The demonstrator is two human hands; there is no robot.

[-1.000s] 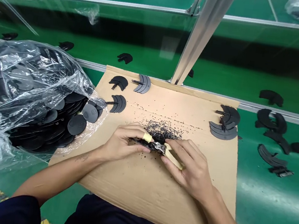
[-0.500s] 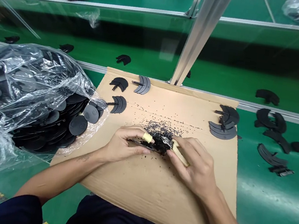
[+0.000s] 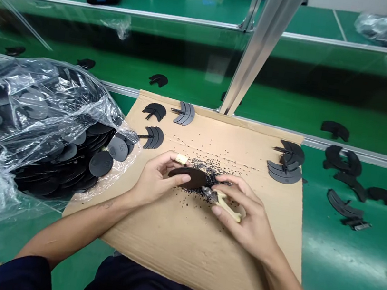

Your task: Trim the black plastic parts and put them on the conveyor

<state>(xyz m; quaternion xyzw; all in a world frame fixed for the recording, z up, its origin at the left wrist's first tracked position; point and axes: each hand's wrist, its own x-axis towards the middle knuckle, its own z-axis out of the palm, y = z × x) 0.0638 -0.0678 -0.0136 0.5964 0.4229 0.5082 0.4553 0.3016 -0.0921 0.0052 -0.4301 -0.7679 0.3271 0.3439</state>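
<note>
My left hand (image 3: pixel 160 178) pinches a dark round plastic disc (image 3: pixel 189 177) just above the cardboard sheet (image 3: pixel 201 242); its index finger wears a beige finger cot. My right hand (image 3: pixel 244 214) is closed round a small cutter (image 3: pixel 221 201) with cream handles, whose metal tip sits at the disc's right edge. A heap of black trimmings (image 3: pixel 207 170) lies on the cardboard right behind both hands.
A clear plastic bag (image 3: pixel 37 128) full of black discs lies at the left. Trimmed crescent pieces (image 3: pixel 286 165) lie on the cardboard's corners and on the green conveyor belt (image 3: pixel 360 264) at the right. A slanted metal post (image 3: pixel 261 44) rises behind the cardboard.
The left hand has lifted and turned the disc so its broad face shows. The cutter has shifted slightly down and to the disc's right edge.
</note>
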